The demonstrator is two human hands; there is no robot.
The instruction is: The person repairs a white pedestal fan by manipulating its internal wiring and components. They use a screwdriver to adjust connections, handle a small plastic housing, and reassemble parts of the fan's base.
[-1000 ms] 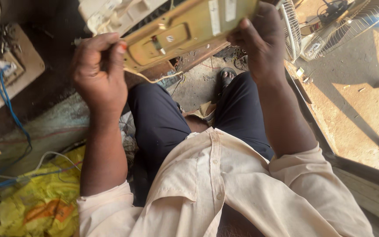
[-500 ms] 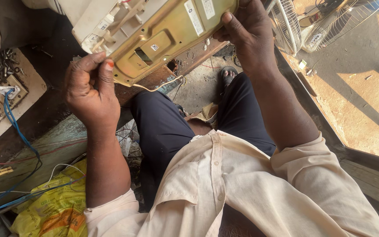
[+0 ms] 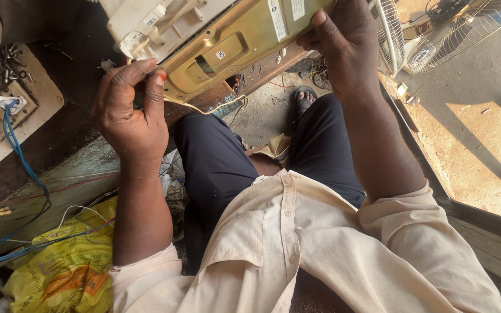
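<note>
I hold a flat gold-coloured metal chassis panel [image 3: 244, 40] with white plastic parts [image 3: 158, 20] on its upper left, tilted above my knees. My right hand [image 3: 343, 43] grips the panel's right end, thumb on its face near two white stickers. My left hand [image 3: 131, 110] is closed at the panel's lower left corner, fingers curled around a small object with an orange tip that I cannot identify. A thin pale wire [image 3: 210, 110] dangles from the panel's lower edge.
A wooden bench [image 3: 59, 174] runs along my left, with blue wires [image 3: 21, 156], a tray of screws [image 3: 1, 75] and a yellow plastic bag [image 3: 65, 266]. Fan grilles [image 3: 453, 29] stand at the upper right on sunlit ground. My sandalled foot [image 3: 305, 98] rests below the panel.
The panel has shifted and turned more toward the upper left of view. My left hand has moved lower and tighter against the panel's corner; my right hand keeps its grip.
</note>
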